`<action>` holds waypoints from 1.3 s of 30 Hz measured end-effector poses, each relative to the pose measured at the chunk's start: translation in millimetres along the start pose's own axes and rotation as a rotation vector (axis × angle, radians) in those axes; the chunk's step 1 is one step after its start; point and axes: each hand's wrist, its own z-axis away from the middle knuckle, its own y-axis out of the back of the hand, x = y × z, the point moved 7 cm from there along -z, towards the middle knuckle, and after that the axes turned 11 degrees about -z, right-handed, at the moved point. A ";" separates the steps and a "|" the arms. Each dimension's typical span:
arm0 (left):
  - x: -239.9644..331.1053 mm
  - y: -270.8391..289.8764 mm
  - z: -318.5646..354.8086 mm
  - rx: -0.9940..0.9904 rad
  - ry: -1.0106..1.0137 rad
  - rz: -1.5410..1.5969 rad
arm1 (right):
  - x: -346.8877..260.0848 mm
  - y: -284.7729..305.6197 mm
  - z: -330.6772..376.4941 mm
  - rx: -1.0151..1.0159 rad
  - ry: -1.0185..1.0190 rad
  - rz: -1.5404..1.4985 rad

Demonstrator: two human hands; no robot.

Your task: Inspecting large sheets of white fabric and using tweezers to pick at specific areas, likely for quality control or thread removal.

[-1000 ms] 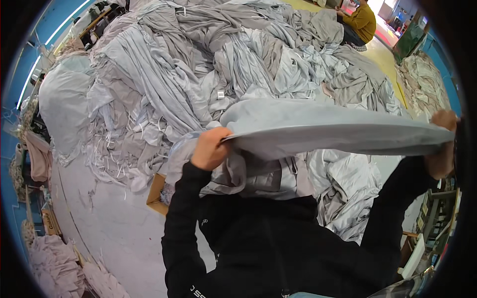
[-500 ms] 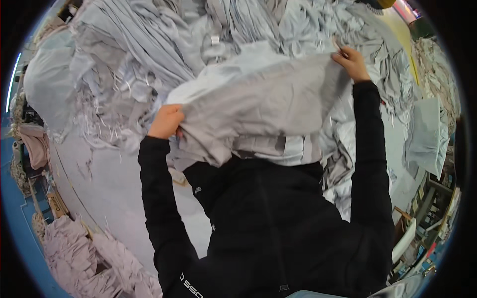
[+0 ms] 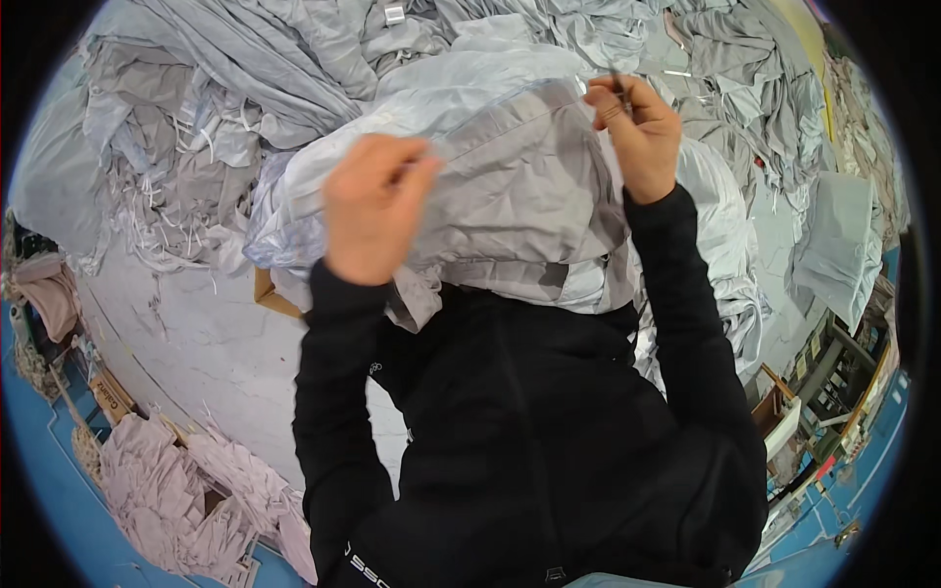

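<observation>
A grey piece of cloth [image 3: 520,176] with a stitched seam along its upper edge lies spread in front of my body, over whiter fabric [image 3: 470,73]. My right hand [image 3: 642,132] is closed around a small dark pointed tool [image 3: 619,88], which looks like thread snips. Its fingertips are beside the cloth's upper right corner; whether they touch it I cannot tell. Over the cloth's left part is my left hand [image 3: 372,206], blurred, with fingers curled and thumb and forefinger close together. What they pinch, if anything, is not visible.
Heaps of grey-blue fabric [image 3: 235,49] with loose threads cover the far side of the pale table [image 3: 196,343]. Folded light cloth [image 3: 838,240] hangs at the right. Pinkish fabric [image 3: 157,490] is piled lower left, near a cardboard box [image 3: 113,392]. A wooden-edged tray [image 3: 779,421] stands lower right.
My left hand has come off the cloth's left corner and moved up and right. My right hand has moved left and slightly down. The stretched cloth has sunk onto the fabric beneath.
</observation>
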 end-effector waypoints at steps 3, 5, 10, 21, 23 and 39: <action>10.5 -56.0 -7.7 0.027 0.078 0.143 | 1.3 -27.3 14.9 -0.051 -0.084 -0.016; 3.9 -79.0 -11.4 0.044 0.179 0.204 | 2.9 -36.7 21.5 -0.093 -0.088 -0.019; -5.1 -95.3 -18.1 0.081 0.266 0.262 | 17.6 -38.2 26.5 -0.143 -0.149 -0.055; -55.3 12.5 34.4 0.250 0.428 0.561 | 18.0 -33.5 29.9 -0.176 -0.177 -0.016; -84.4 70.2 64.7 0.423 0.394 0.462 | 13.3 -34.0 29.9 -0.169 -0.125 0.014; -9.7 -10.2 59.3 0.092 0.181 -0.747 | 65.6 30.6 -24.0 -0.019 -0.065 0.057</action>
